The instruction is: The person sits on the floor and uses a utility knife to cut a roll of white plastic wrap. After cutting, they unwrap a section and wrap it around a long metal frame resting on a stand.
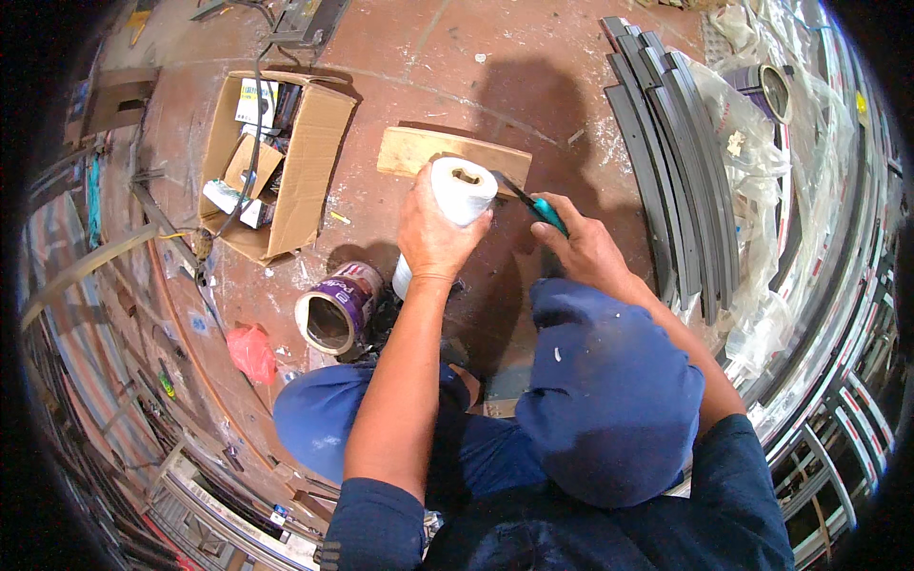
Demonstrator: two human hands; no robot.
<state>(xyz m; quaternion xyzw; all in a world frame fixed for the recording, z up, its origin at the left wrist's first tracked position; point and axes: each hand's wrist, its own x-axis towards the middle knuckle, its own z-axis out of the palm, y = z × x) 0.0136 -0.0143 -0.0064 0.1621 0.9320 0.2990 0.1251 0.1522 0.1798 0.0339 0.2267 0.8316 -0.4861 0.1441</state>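
My left hand (435, 236) is wrapped round an upright white roll of what looks like plastic film (462, 202), and the hollow core shows at its top end. The roll's lower end is partly hidden by my hand and forearm. My right hand (587, 249) grips a tool with a teal handle (550, 217). Its thin, dark, curved end reaches left to the roll's upper right edge; whether it touches cannot be told. A pale wooden board (405, 150) lies on the floor just beyond the roll.
An open cardboard box (319, 157) of packages stands at the far left. Near my left knee are a purple can (360, 285) and a red plastic bag (251, 354). Long dark grey strips (671, 162) lie at the right, beside crumpled clear plastic (752, 219) and another can (764, 92).
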